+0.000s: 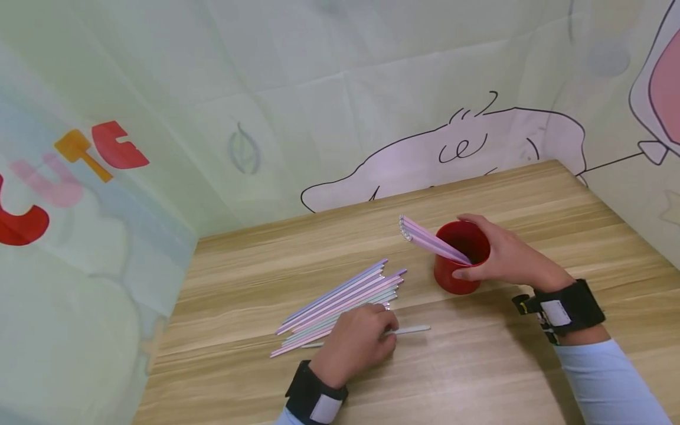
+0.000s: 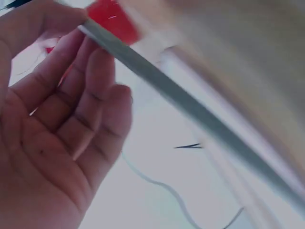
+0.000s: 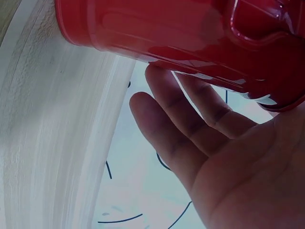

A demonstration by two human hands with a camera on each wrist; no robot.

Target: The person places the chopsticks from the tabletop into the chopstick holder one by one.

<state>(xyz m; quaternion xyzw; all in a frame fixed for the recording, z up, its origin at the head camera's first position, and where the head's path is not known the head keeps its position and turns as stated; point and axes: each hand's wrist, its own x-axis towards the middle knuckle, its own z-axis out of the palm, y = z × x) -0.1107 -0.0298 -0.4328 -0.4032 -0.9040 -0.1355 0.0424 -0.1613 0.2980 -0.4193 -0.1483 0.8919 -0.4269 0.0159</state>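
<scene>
In the head view my left hand point(image 1: 357, 341) pinches a pale green pencil point(image 1: 414, 329) near the table, just in front of a fanned pile of pastel pencils point(image 1: 340, 295). The left wrist view shows the same pencil point(image 2: 190, 107) between thumb and fingertips, slanting down to the right. My right hand point(image 1: 504, 254) grips a red cup point(image 1: 457, 280) at its rim, thumb on the near side. Several pink and lilac pencils point(image 1: 430, 239) lean out of the cup to the left, silvery ends outward. In the right wrist view, fingers point(image 3: 167, 112) lie along the cup's shiny wall point(image 3: 157, 28).
The wood-grain table point(image 1: 239, 265) carries the pile and the cup. Its far and right edges meet a pale printed cloth point(image 1: 276, 106) with cartoon drawings, which hangs behind and at both sides. Black bands point(image 1: 571, 313) wrap both wrists.
</scene>
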